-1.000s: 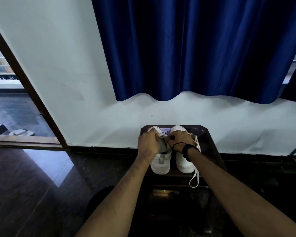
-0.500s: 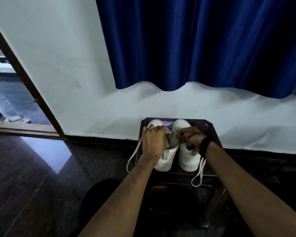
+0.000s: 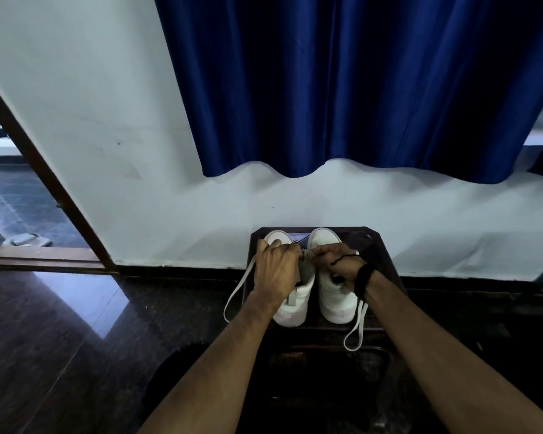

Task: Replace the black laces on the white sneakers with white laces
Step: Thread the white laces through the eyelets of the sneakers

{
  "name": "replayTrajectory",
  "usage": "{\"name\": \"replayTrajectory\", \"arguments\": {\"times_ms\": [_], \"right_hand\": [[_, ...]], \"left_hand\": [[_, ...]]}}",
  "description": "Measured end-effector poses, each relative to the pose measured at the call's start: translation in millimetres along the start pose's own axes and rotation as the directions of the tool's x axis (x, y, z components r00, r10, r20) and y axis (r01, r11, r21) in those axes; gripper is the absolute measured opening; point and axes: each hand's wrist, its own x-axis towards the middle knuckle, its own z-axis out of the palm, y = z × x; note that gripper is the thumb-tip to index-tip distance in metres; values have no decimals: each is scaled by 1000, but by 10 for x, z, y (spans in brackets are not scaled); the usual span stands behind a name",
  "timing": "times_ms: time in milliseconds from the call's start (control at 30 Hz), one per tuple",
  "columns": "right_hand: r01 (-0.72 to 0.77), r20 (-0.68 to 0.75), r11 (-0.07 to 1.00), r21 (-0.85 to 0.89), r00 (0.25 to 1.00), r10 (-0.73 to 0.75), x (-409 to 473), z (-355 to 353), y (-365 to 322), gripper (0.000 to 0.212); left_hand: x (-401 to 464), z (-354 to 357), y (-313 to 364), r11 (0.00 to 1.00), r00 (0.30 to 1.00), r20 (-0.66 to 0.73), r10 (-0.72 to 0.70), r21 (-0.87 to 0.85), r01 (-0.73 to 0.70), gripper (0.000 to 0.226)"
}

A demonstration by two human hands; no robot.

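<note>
Fingers: left hand (image 3: 276,267) curled over the left sneaker (image 3: 292,303), right hand (image 3: 342,261) pinching at that shoe's tongue; what each holds is hidden. Both sneakers, the right sneaker (image 3: 336,296) included, stand mid-stool (image 3: 386,270). White laces (image 3: 237,289) loop over its left and near edges. Blue curtain (image 3: 358,89) behind; sandal (image 3: 25,239) beyond the doorway.

sneakers (image 3: 314,286) side by side on stool (image 3: 386,264), lower centre | curtain (image 3: 358,83) above | doorway (image 3: 10,198) far left | hands (image 3: 276,267) on sneakers
</note>
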Motion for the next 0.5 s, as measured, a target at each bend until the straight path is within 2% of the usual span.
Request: {"name": "replayTrajectory", "arguments": {"times_ms": [67, 133, 167, 267, 333, 367, 433, 467, 500], "right_hand": [[-75, -32, 994, 85, 996, 78, 27, -5, 11, 23], [2, -82, 997, -82, 997, -8, 33, 6, -9, 14], [6, -111, 982, -188, 993, -27, 5, 26, -28, 20], [57, -169, 893, -446, 975, -147, -30, 131, -64, 15], [35, -241, 881, -471, 956, -167, -38, 193, -66, 15], [26, -328, 943, -330, 934, -141, -41, 216, -77, 12], [127, -536, 992, 3, 838, -106, -59, 186, -134, 6], [229, -612, 968, 99, 782, -123, -97, 148, -219, 10], [352, -636, 903, 246, 761, -124, -171, 95, -329, 15]], "left_hand": [[-26, -21, 1, 1000, 1000, -1, 9, 3, -9, 15], [-42, -37, 16, 1000, 1000, 3, 12, 4, -12, 17], [-44, -26, 17, 1000, 1000, 0, 8, -1, -8, 18], [-65, 14, 3, 1000, 1000, -15, -11, 2, 11, 22], [-75, 53, -39, 1000, 999, -31, 15, -12, -15, 11], [-82, 64, -56, 1000, 998, -52, 21, -15, -22, 8], [-97, 63, -58, 999, 995, -88, -35, -12, 35, 30], [-104, 36, -40, 996, 992, -91, -87, -16, 86, 43], [-111, 19, -17, 991, 987, -86, -136, -14, 135, 54]]}}
